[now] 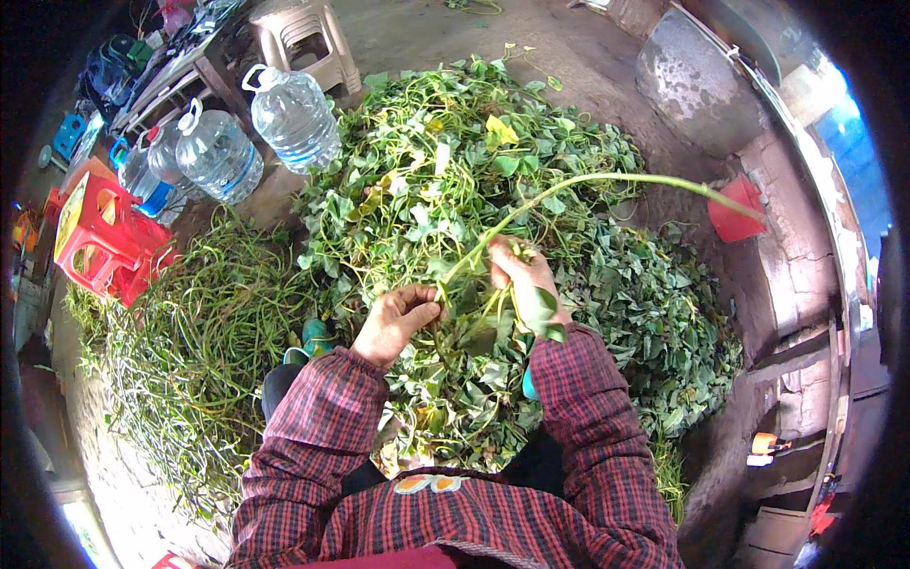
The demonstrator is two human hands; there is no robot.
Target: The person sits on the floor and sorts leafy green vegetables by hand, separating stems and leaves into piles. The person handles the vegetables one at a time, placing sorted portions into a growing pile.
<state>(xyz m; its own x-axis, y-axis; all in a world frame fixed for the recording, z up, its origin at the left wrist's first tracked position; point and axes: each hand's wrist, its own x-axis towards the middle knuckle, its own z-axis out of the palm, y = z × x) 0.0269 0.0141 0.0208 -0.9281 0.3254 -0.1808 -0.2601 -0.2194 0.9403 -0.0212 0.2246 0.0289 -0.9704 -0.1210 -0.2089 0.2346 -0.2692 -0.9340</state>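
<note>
A long pale-green vine stem [569, 186] arches from my fingers up and away to the right. My left hand [402, 316] pinches its near end between thumb and forefinger. Around leaf stalks and the same vine, my right hand [522, 274] is closed, and a broad green leaf [538, 313] hangs over its palm side. Below and beyond both hands spreads a big heap of leafy vines [434, 171], with some yellow leaves in it. Loose leaves [640, 306] are piled to the right, and thin stripped stalks [206, 327] lie in a heap to the left.
Several large clear water bottles [295, 121] stand at the back left near a beige plastic stool [306, 43]. A red plastic stool [114, 238] borders the stalk heap. To the right are a red bucket [736, 206] and a wall [789, 242]. Part of a green shoe [316, 338] shows below.
</note>
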